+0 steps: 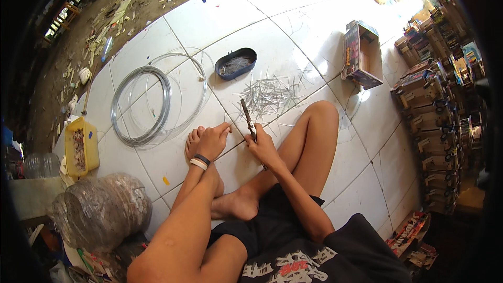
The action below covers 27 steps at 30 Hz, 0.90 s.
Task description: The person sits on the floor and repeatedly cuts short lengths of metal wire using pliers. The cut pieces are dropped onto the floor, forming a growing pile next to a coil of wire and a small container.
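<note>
Presently right hand [263, 147] is clamping pliers [248, 119] near the cut wire pins [270, 94]; left hand [214, 140] is resting, fingers curled, gripping nothing visible. Risk: bare foot [195, 141] is lying just beside them, so a slip could be pricking skin.

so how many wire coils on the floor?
2. A thick grey coil lies left of the left hand, and a larger thin loop overlaps it toward the dark oval tray. More strands may hide in the overlap.

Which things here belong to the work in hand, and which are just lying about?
In use: pliers in right hand; left hand; cut wire pieces; wire coil; dark tray.
Lying about: open carton; yellow tub; clear jar.
</note>
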Each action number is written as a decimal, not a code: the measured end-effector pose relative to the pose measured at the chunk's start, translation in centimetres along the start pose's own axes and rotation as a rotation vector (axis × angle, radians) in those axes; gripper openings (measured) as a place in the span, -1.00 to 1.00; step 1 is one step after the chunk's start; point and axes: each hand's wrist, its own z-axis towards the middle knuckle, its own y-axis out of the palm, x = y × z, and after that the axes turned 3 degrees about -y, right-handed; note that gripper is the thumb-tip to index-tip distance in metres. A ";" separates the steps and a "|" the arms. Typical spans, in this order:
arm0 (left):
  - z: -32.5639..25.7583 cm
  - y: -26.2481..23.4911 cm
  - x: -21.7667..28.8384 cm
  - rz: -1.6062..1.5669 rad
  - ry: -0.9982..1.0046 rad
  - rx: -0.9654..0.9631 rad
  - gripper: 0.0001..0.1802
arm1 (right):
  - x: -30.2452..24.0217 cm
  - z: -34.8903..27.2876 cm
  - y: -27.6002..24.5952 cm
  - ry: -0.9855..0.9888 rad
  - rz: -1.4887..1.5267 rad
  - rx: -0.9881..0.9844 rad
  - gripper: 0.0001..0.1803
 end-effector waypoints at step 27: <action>-0.7 -1.7 1.8 -0.029 -0.083 0.042 -0.76 | -0.2 -0.8 0.6 -0.234 0.177 -0.094 -0.38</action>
